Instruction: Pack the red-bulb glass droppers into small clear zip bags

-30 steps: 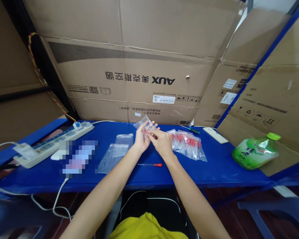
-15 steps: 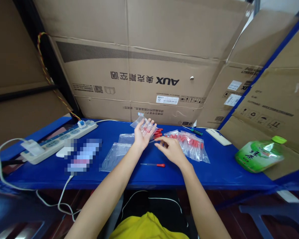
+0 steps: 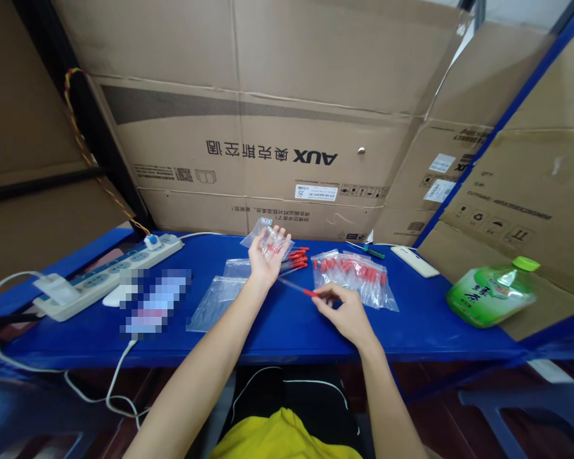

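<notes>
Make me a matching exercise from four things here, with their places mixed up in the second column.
Things:
1. Dropper
2. Bottle
3. Screwdriver
4. Power strip

Places:
A. Just beyond the filled bags
B. At the left side of the table
C. In the right hand's grip
D. At the table's right end

Pairs: 1-C, 2-D, 3-A, 4-B

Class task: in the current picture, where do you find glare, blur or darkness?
Head view: pale glints on the filled clear bags and the green bottle; head view: a blurred blue-grey shape at lower left, and blocky pixels over the phone; head view: dimness beneath the blue table.
</notes>
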`<action>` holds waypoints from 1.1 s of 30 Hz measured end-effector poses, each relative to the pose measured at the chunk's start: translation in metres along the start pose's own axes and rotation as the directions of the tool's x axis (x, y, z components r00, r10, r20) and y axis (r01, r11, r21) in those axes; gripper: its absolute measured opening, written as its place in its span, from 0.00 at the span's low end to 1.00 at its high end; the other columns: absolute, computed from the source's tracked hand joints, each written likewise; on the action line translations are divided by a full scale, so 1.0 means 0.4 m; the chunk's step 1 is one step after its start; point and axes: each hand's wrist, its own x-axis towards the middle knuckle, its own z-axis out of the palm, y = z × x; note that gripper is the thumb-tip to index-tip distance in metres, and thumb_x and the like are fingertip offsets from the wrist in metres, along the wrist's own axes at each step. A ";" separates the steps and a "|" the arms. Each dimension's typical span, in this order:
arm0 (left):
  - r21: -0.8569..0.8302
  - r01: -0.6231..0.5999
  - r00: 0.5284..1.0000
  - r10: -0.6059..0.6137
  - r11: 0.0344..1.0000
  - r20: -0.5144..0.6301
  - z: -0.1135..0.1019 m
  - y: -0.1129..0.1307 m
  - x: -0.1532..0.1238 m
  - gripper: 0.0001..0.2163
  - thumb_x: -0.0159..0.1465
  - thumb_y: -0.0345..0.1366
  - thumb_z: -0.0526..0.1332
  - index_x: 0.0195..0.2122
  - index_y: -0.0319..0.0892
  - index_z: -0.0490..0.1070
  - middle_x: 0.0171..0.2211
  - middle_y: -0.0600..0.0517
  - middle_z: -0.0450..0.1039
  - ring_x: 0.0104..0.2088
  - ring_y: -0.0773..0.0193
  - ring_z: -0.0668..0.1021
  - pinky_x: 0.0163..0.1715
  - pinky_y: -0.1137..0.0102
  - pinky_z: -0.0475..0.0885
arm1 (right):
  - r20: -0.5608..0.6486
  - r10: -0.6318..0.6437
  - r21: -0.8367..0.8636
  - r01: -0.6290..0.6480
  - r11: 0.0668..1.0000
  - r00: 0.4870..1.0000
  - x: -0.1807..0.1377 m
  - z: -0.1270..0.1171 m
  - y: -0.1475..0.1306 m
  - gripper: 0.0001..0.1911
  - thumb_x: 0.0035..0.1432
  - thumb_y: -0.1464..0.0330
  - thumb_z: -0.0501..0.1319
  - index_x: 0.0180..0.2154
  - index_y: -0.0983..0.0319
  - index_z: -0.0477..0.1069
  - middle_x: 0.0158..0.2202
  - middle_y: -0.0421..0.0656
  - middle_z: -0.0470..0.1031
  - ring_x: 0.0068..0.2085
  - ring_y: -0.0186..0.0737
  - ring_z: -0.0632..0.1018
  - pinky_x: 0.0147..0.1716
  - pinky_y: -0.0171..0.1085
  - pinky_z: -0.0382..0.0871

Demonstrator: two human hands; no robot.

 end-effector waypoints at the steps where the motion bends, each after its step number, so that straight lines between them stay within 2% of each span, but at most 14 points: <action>1: -0.009 0.003 1.000 -0.003 1.000 0.000 0.002 0.000 -0.002 0.06 0.63 0.32 0.63 0.41 0.43 0.73 0.45 0.47 0.81 0.55 0.54 0.81 0.60 0.54 0.75 | -0.089 -0.014 0.023 0.016 1.000 0.996 0.003 0.002 -0.002 0.08 0.61 0.63 0.66 0.38 0.59 0.81 0.30 0.41 0.80 0.30 0.38 0.75 0.32 0.37 0.70; 3: -0.021 0.007 1.000 -0.007 1.000 0.002 0.006 -0.002 -0.006 0.06 0.63 0.32 0.63 0.41 0.42 0.73 0.45 0.47 0.81 0.55 0.54 0.81 0.61 0.53 0.75 | -0.206 -0.043 0.034 0.051 0.998 0.978 0.012 0.007 -0.007 0.08 0.61 0.62 0.67 0.38 0.60 0.80 0.30 0.41 0.79 0.30 0.38 0.75 0.33 0.38 0.70; 6: -0.033 0.017 1.000 -0.017 0.999 0.013 0.012 -0.007 -0.013 0.06 0.63 0.32 0.63 0.41 0.42 0.74 0.44 0.46 0.81 0.54 0.53 0.82 0.61 0.52 0.74 | -0.241 -0.086 -0.006 0.087 0.996 0.967 0.031 0.021 -0.021 0.07 0.61 0.63 0.67 0.38 0.60 0.80 0.28 0.40 0.78 0.29 0.37 0.75 0.33 0.37 0.70; 12: 0.000 0.051 0.998 -0.051 0.999 0.032 0.018 -0.021 -0.023 0.06 0.65 0.32 0.62 0.42 0.41 0.75 0.46 0.44 0.81 0.52 0.52 0.82 0.60 0.51 0.75 | -0.224 -0.169 -0.132 0.142 0.981 0.960 0.083 0.071 -0.058 0.06 0.63 0.64 0.66 0.39 0.59 0.80 0.31 0.40 0.82 0.28 0.37 0.76 0.33 0.37 0.70; 16: 0.043 0.063 0.997 -0.065 0.997 0.044 0.014 -0.030 -0.023 0.08 0.64 0.31 0.62 0.44 0.41 0.74 0.46 0.45 0.81 0.52 0.52 0.82 0.60 0.51 0.74 | -0.237 -0.170 -0.173 0.130 0.976 0.957 0.129 0.113 -0.065 0.08 0.64 0.64 0.65 0.43 0.57 0.81 0.35 0.41 0.84 0.29 0.38 0.78 0.36 0.38 0.72; 18: 0.063 0.074 0.995 -0.078 0.995 0.059 0.011 -0.035 -0.021 0.09 0.64 0.30 0.62 0.46 0.42 0.74 0.46 0.45 0.81 0.51 0.53 0.83 0.61 0.51 0.74 | -0.249 -0.158 -0.213 0.105 0.971 0.956 0.152 0.134 -0.068 0.09 0.64 0.66 0.65 0.44 0.57 0.81 0.38 0.41 0.85 0.32 0.40 0.80 0.38 0.38 0.73; 22: 0.072 0.081 0.994 -0.086 0.994 0.070 0.007 -0.038 -0.018 0.13 0.63 0.27 0.60 0.48 0.42 0.72 0.46 0.46 0.81 0.51 0.53 0.83 0.61 0.50 0.73 | -0.200 -0.165 -0.289 0.103 0.952 0.966 0.185 0.166 -0.081 0.11 0.63 0.71 0.62 0.44 0.57 0.81 0.43 0.43 0.85 0.40 0.44 0.83 0.44 0.39 0.73; 28: 0.068 0.077 0.995 -0.081 0.995 0.066 0.006 -0.036 -0.013 0.16 0.61 0.26 0.59 0.50 0.42 0.71 0.46 0.45 0.81 0.52 0.53 0.83 0.62 0.50 0.72 | -0.211 -0.155 -0.387 0.063 0.920 0.965 0.219 0.191 -0.099 0.09 0.65 0.69 0.63 0.41 0.55 0.82 0.43 0.43 0.84 0.40 0.45 0.82 0.40 0.38 0.71; 33: 0.040 0.050 0.996 -0.053 0.998 0.073 0.003 -0.025 -0.006 0.16 0.61 0.26 0.58 0.51 0.42 0.71 0.45 0.46 0.82 0.49 0.54 0.84 0.61 0.51 0.74 | -0.129 -0.170 -0.409 0.104 0.906 0.977 0.247 0.181 -0.091 0.07 0.63 0.69 0.64 0.39 0.55 0.82 0.42 0.43 0.84 0.39 0.45 0.81 0.38 0.38 0.70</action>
